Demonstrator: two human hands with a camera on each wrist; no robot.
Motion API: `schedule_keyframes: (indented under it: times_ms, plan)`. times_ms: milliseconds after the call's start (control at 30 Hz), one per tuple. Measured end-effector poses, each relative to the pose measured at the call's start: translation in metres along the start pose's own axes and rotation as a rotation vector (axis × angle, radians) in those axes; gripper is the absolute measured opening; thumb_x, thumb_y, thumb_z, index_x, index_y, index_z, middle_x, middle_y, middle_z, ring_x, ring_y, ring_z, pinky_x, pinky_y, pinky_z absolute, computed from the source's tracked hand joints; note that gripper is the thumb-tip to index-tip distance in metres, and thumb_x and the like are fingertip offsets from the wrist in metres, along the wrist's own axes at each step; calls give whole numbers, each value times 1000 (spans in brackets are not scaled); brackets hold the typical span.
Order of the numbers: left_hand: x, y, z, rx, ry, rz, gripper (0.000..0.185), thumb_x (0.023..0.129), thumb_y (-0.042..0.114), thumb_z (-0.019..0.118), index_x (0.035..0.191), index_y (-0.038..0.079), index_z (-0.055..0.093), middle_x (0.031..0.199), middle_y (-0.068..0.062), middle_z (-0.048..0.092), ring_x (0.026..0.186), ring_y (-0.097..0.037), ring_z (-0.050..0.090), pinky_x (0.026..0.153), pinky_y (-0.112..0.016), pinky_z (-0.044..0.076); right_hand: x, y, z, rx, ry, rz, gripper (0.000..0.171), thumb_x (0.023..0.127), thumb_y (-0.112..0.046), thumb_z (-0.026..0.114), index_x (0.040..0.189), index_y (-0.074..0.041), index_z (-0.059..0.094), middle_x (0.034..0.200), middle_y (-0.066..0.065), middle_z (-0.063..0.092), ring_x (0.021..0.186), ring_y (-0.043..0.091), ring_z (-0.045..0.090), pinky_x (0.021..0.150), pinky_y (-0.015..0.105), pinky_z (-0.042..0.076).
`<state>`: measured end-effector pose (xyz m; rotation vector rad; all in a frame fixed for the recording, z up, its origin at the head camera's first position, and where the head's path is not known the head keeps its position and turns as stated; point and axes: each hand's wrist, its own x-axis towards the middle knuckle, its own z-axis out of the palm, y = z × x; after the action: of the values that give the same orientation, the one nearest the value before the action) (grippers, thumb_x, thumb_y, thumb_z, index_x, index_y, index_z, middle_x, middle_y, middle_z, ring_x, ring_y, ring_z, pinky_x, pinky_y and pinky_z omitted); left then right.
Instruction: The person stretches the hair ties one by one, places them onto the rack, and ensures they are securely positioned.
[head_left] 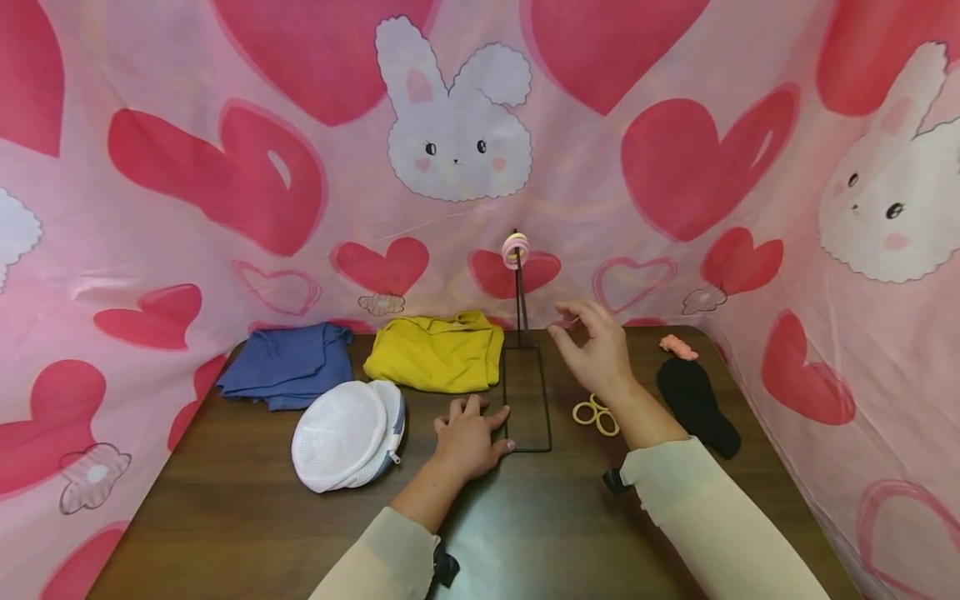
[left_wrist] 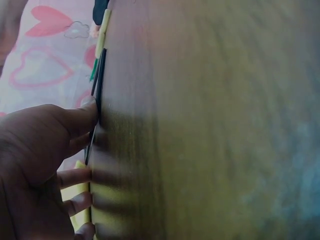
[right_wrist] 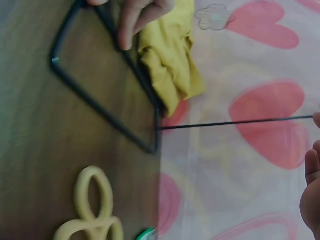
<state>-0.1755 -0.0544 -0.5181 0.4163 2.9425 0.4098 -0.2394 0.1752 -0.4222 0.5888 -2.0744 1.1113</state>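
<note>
Wire stand (head_left: 527, 398): upright at table (head_left: 225, 500) centre, rings (head_left: 515, 248) stacked on rod top. Base pressed flat by left hand (head_left: 469, 437), fingers straight, likely for steadiness. Right hand (head_left: 596, 348) raised beside rod, fingers loosely curled; anything pinched cannot be told. Yellow rings (head_left: 596, 414) laid below.

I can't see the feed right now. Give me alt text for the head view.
A person's left hand rests flat on the rectangular base of a thin black wire stand on a dark wooden table, while the right hand hovers raised beside its upright rod, which carries hair ties on top. Yellow hair ties lie by the right wrist.
</note>
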Motion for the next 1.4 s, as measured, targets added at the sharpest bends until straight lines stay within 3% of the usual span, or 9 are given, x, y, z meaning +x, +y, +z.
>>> schedule_keyframes:
  times_ms: [133,267,400,500,667,867,1100,1400]
  plan:
    - [0,0,0,-2,-4,1,62,94,59,68,151,38,55,154,-9,43,139,-39,34,96,-67,32,-15,10,-8,-31,-51,30,32,85,-1,82,116,-3,74,108,12,71,94,28,67,79,38,53]
    - [-2,1,-2,-13,-9,7,63,94,59,68,151,37,55,154,-10,43,139,-39,34,96,-67,32,-29,22,-16,-56,-115,87,32,87,-2,81,118,-7,74,109,10,71,94,24,66,79,25,49]
    - [-2,1,-5,-19,-4,13,63,94,59,68,151,36,56,154,-9,43,138,-39,34,95,-66,32,-39,33,-25,-57,-176,108,32,87,1,81,118,-5,73,109,11,71,93,25,66,78,13,45]
    - [-2,1,-5,-15,-6,13,63,94,59,68,152,36,55,155,-9,43,138,-39,34,96,-66,32,-45,39,-31,-47,-201,105,32,86,3,81,116,-4,73,109,8,71,92,25,67,78,11,46]
    - [-1,0,-4,-19,-9,12,62,95,58,68,152,36,55,155,-9,42,139,-38,34,96,-66,32,-55,51,-40,-64,-265,102,29,87,3,80,114,-3,74,110,5,73,92,26,68,78,26,53]
    - [-2,1,-5,-16,-8,10,62,95,57,69,151,36,55,154,-9,43,138,-39,35,95,-66,33,-66,65,-51,-137,-428,162,32,88,2,78,118,-7,74,120,10,72,95,25,68,80,45,56]
    - [-3,0,-4,-9,-13,4,62,94,58,69,151,37,55,154,-9,43,138,-39,35,94,-66,33,-76,81,-62,-157,-592,221,42,87,4,73,128,-6,70,127,15,68,117,34,63,93,53,51]
    - [-2,1,-6,-6,-12,2,63,94,59,68,152,38,54,154,-9,43,138,-38,34,95,-65,33,-82,92,-69,-170,-709,213,53,79,11,70,130,-7,69,126,11,70,120,37,58,95,56,47]
